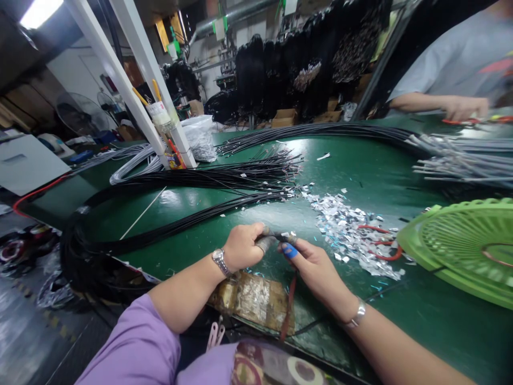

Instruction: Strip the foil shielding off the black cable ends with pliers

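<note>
My left hand [242, 246] is closed in a pinch on the end of a black cable [276, 236], with a grey cover on one fingertip. My right hand [315, 264] pinches the same cable end from the right, one fingertip wrapped in blue tape. Both hands meet just above the green table [360, 176] near its front edge. A large looped bundle of black cables [120, 235] runs from the left toward my hands. A pile of silvery foil scraps [348, 230] lies just right of my hands, with red-handled scissors [380, 243] half buried in it.
A green plastic fan grille [465, 246] lies at the right. Grey cables [460, 155] spread across the far right, where another person's hand [460, 107] works. A white post [152, 80], a plastic bag [200, 136] and hanging black cable bundles stand at the back. A taped brown block [252, 299] sits at the table's edge.
</note>
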Demonstrator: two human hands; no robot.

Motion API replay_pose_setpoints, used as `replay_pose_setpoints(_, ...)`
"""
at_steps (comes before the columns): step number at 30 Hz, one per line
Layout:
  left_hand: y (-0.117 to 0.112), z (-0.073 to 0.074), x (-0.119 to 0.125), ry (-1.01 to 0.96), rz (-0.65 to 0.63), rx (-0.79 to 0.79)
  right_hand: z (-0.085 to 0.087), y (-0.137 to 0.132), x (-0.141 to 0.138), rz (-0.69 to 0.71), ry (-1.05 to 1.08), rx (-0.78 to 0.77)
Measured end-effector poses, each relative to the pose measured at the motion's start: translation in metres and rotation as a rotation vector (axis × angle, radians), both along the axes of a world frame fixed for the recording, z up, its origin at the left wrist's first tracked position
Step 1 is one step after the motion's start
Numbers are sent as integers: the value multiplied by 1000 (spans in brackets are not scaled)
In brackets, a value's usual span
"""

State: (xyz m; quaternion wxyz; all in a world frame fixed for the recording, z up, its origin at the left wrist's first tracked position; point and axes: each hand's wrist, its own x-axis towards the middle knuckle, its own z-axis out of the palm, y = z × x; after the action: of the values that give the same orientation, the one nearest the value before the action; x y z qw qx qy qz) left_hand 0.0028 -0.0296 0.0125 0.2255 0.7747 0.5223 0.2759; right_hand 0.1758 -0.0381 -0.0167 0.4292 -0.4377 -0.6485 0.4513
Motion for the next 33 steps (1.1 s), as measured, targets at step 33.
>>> replay_pose_setpoints(33,7,-1,-2,-286,-95,-376,6,3,0,-5,-30,41)
